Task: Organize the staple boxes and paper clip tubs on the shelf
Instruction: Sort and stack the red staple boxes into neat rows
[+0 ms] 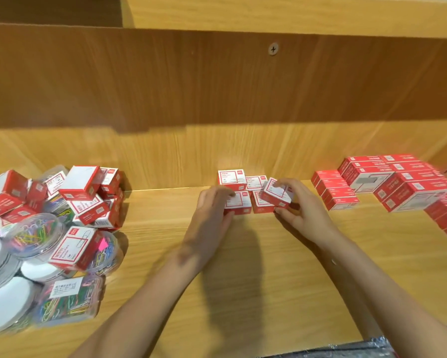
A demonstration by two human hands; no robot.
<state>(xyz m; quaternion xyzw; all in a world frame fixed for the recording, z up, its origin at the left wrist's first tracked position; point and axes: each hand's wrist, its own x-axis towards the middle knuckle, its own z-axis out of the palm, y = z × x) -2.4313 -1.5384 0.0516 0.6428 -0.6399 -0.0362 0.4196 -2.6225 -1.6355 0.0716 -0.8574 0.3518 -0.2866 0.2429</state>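
A small cluster of red-and-white boxes [239, 192] stands at the back middle of the wooden shelf [243, 267]. My left hand [212, 210] rests against the front-left box of that cluster. A tilted red-and-white box [276, 193] sits above the cluster's right side, with my right hand [298, 208] closed around it. At the left lies a jumbled pile of red-and-white boxes [85, 200] mixed with clear tubs of coloured paper clips [36, 233] that have white lids. On the right, red staple boxes [333, 189] stand in neat stacks.
The shelf's back wall [217, 151] rises right behind the cluster, and an upper board [217, 73] with a screw overhangs it. Larger staple box stacks [408, 182] run along the right edge. Bare wood lies between the left pile and my arms.
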